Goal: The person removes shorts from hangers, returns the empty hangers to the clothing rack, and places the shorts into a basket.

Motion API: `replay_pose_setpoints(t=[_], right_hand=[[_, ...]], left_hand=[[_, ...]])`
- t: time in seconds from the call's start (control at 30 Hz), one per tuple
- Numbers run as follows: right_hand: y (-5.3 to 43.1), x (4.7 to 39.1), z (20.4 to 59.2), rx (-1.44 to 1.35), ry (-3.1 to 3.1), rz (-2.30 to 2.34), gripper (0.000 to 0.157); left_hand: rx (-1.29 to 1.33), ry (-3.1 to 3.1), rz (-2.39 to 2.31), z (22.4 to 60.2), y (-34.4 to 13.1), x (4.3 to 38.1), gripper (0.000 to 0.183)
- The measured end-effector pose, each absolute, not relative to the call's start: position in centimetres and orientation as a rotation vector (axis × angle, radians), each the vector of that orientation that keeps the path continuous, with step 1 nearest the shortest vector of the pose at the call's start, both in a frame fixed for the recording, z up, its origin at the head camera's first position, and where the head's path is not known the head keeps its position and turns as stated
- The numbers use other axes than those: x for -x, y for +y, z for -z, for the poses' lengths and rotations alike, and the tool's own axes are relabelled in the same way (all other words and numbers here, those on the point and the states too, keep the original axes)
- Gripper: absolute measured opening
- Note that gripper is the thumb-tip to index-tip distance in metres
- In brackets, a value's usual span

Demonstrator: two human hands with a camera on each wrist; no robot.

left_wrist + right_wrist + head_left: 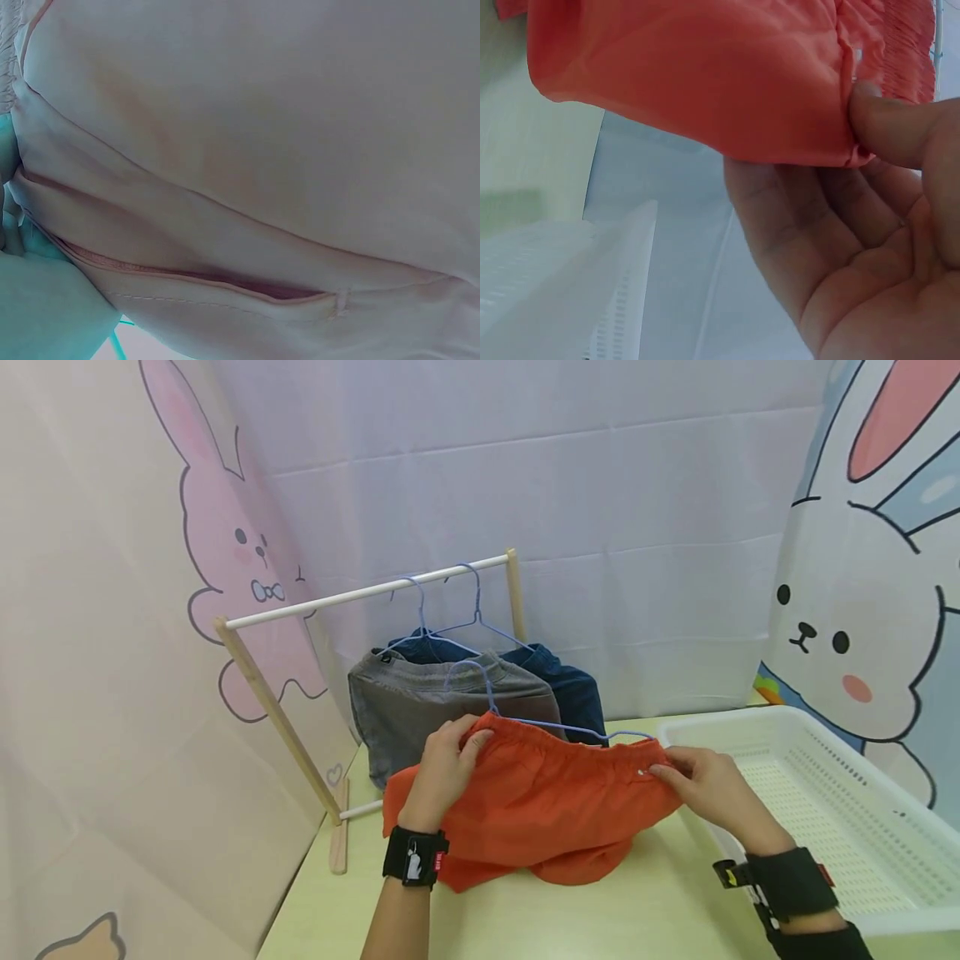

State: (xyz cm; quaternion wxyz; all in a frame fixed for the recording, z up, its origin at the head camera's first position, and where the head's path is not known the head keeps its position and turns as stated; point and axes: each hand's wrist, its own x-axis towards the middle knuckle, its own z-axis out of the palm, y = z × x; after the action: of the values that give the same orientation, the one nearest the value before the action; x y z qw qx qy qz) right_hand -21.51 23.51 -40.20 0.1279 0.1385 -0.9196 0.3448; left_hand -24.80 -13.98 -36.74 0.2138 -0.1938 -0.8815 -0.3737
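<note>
A pair of orange shorts (555,793) with a gathered elastic waistband is on a thin blue wire hanger (555,724), whose hook stands up near the left end. My left hand (442,768) pinches the left end of the waistband between thumb and fingers. At the other end my right hand (712,789) pinches the waistband corner; the right wrist view shows the thumb on top of the orange cloth (705,82) and fingers behind. Off-colour cloth (262,187) with a pocket slit fills the left wrist view, with part of the left hand (45,300) at its edge.
Behind stands a small rack with a white rod (315,603) and wooden posts. Grey bottoms (420,702) and dark blue bottoms (573,689) hang there on blue hangers. A white plastic basket (765,727) stands right on the pale green table (600,918); printed curtains enclose the back.
</note>
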Motion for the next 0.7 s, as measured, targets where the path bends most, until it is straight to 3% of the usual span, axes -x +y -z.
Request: replay_pose_setpoints(t=[0.27,0.7], right_hand=[[22.8,20.8,40.9,-0.474,-2.821,-0.900,0.009],[22.9,20.6,40.5,-0.489,-2.926,-0.902,0.016]], left_hand=[[0.548,-2.420,1.046,36.8,-13.8,24.9,0.018],[0.570,-2.426,1.061,37.0,-13.6,25.1,0.017]])
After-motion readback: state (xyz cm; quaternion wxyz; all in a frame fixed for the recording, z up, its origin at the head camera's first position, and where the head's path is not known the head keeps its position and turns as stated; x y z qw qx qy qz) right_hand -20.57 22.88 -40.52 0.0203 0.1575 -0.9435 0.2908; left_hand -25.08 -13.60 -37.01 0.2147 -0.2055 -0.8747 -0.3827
